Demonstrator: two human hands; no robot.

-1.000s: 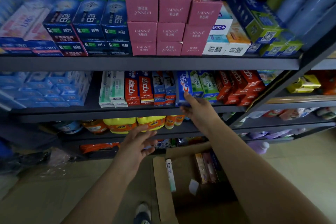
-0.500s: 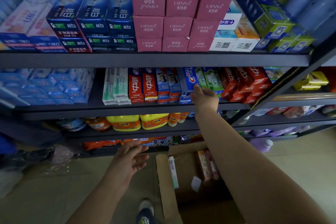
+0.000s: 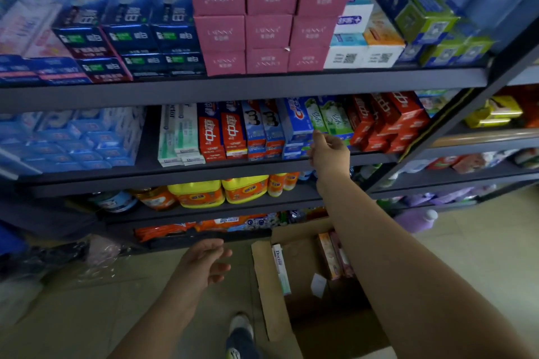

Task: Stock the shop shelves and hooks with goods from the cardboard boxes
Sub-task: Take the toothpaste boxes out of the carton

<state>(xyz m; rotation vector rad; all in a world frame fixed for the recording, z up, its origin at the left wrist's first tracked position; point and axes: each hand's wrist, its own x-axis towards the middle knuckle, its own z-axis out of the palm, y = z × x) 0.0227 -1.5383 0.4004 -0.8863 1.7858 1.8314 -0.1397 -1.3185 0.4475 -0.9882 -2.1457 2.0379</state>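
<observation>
On the middle shelf (image 3: 204,170) a blue Crest toothpaste box (image 3: 296,119) stands in a row of toothpaste cartons. My right hand (image 3: 329,151) is just in front of it; its fingers are loosely curled, one fingertip is at the box's lower right edge, and it holds nothing. My left hand (image 3: 205,261) hovers open low above the floor, left of the cardboard box (image 3: 267,294). That open box sits on the floor and holds a white Doctor toothpaste carton (image 3: 281,268) and two orange and pink cartons (image 3: 334,256).
Pink cartons (image 3: 268,29) and dark blue toothpaste boxes fill the top shelf. Yellow bottles (image 3: 221,192) stand on the lower shelf. A second rack (image 3: 481,137) joins at the right. My shoe (image 3: 240,335) is beside the cardboard box. Plastic wrap lies on the floor at left.
My right hand slid the blue Crest box back into the row and let go, now just off it with curled fingers. My left hand dropped lower, beside the cardboard box.
</observation>
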